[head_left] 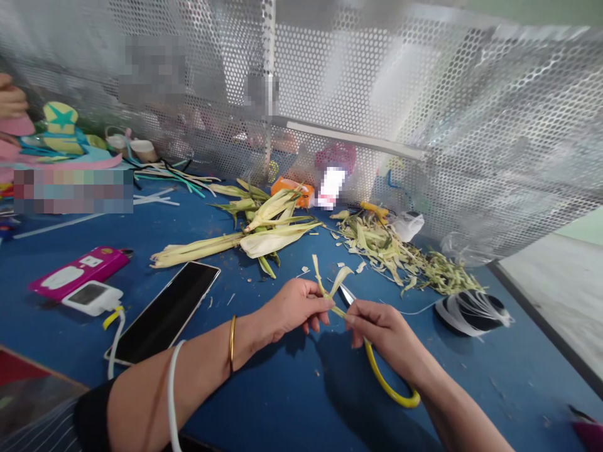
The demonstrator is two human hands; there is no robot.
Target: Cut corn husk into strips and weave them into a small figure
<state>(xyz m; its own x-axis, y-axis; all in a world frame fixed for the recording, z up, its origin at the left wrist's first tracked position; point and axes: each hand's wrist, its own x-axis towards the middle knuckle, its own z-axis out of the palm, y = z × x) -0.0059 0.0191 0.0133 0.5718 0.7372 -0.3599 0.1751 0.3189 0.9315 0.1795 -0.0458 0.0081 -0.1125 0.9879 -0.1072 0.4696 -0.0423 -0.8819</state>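
Note:
Between the thumb and fingers of my left hand (304, 304) is a narrow pale-green corn husk strip (340, 279), its two ends sticking up and apart. My right hand (384, 333) pinches the lower end of the same strip. Scissors with a yellow handle (393, 386) show beneath my right hand, blade pointing away; whether they rest on the table or are partly held, I cannot tell. Beyond my hands lies a pile of whole corn husks (277, 235). Cut husk pieces (391, 251) are heaped to the right of it.
A spool of clear line (471, 314) stands on the blue table (292, 389) at right. At left lie a phone (164, 314), a magenta packet (85, 270) and a white device (93, 297) with a cable. A perforated metal screen (339, 81) borders the back. Another person's hand (12, 97) appears far left.

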